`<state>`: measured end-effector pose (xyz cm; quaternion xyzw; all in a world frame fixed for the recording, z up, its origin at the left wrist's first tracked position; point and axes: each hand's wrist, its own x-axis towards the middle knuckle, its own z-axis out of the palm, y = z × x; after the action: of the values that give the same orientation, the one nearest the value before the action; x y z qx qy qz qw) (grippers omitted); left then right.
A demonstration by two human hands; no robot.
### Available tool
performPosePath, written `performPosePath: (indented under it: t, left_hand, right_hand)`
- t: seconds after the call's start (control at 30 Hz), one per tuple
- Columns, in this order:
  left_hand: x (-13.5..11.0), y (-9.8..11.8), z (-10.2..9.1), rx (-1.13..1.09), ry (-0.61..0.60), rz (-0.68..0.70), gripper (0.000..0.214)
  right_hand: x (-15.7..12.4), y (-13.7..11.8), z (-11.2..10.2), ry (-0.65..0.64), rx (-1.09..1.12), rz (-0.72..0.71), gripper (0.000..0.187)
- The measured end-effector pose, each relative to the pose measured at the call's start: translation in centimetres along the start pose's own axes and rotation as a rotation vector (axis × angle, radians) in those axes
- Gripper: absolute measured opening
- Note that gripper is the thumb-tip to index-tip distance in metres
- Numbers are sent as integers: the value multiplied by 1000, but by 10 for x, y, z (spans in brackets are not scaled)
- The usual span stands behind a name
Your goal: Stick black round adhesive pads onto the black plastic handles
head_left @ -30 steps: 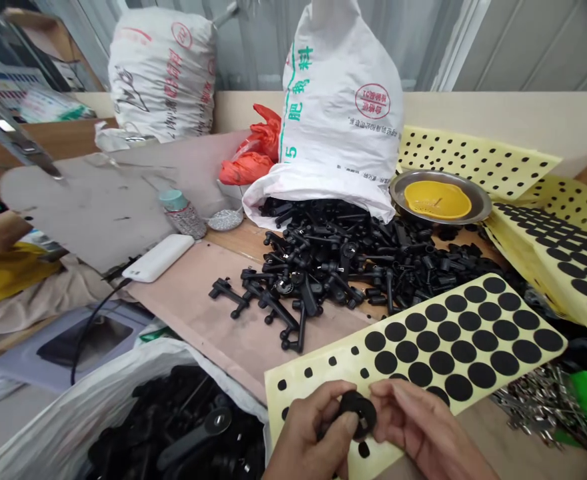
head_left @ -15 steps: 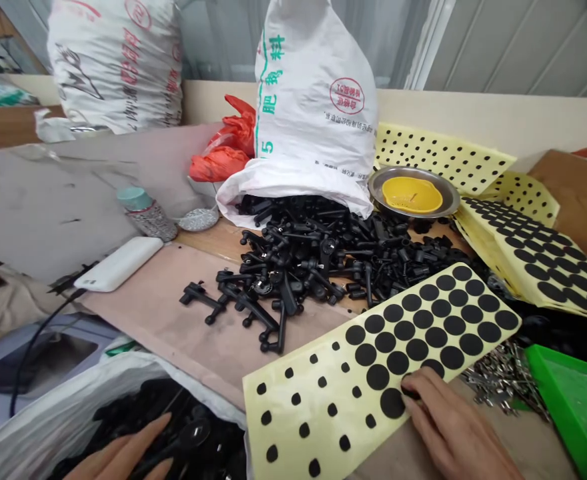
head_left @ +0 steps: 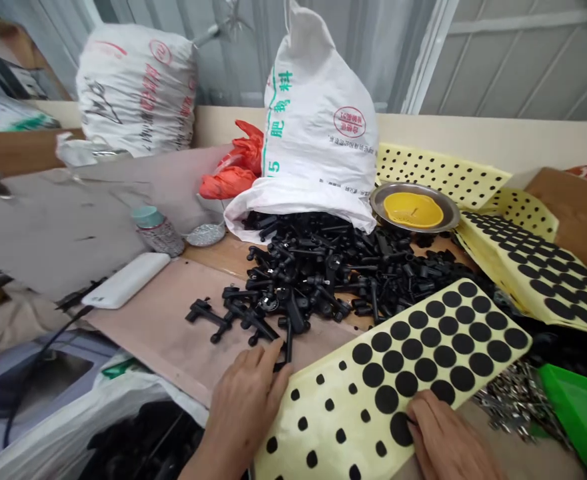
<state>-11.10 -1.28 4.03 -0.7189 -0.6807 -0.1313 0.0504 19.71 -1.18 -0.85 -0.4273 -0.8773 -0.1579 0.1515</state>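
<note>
My left hand [head_left: 243, 407] reaches over the near edge of the parts pile. Its thumb and index finger close around a black plastic crank-shaped part [head_left: 288, 340], mostly covered by the fingers. My right hand [head_left: 441, 433] is over a yellow backing sheet [head_left: 323, 427], fingers pinched at a black round sticker, of which only a dark edge shows at the fingertips. Rows of black round stickers [head_left: 406, 383] cover the sheet's right part; the left part bears only small black dots. Several similar black parts [head_left: 253, 320] lie beyond my left hand.
A white woven sack [head_left: 323, 127] spills black parts. A steel bowl [head_left: 451, 212] with a yellow basket [head_left: 413, 209] stands behind. Sticker sheets [head_left: 533, 267], metal pieces [head_left: 513, 400] and a green tray [head_left: 573, 413] lie right. A white bag [head_left: 48, 427] of black parts sits front left.
My left hand has left the white bag at front left and moved up and right to a part at the pile's edge. My right hand stays by the sheet. The view has tilted up slightly.
</note>
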Motion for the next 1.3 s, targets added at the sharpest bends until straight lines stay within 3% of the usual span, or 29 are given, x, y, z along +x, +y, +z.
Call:
performPosePath:
  t: [0.07,0.2,0.5,0.77,1.03,1.2,1.3]
  left_hand:
    - [7,5,3,68,-26,21,30]
    - [10,11,5,143,-37,41,29]
    - [8,9,9,91,20,33,29]
    - [6,9,11,47,48,40,31]
    - [7,10,9,47,-32,2,34]
    - [13,19,7,-2,-76,-40,36]
    - [21,24,6,-148,-124,-126,37]
  right_hand:
    - [2,-2,-4,-50,63,83,16]
    - [7,-7,-10,-112,121,100,11]
    - [12,-32,-14,-118,170,252,22]
    - [5,-28,-11,-139,286,112,23]
    - [-12,-26,-9,-65,-44,-134,13]
    - [-14,-30,-10,-41,-91,-178,16]
    - [-20,-36,-15,-40,68,-121,17]
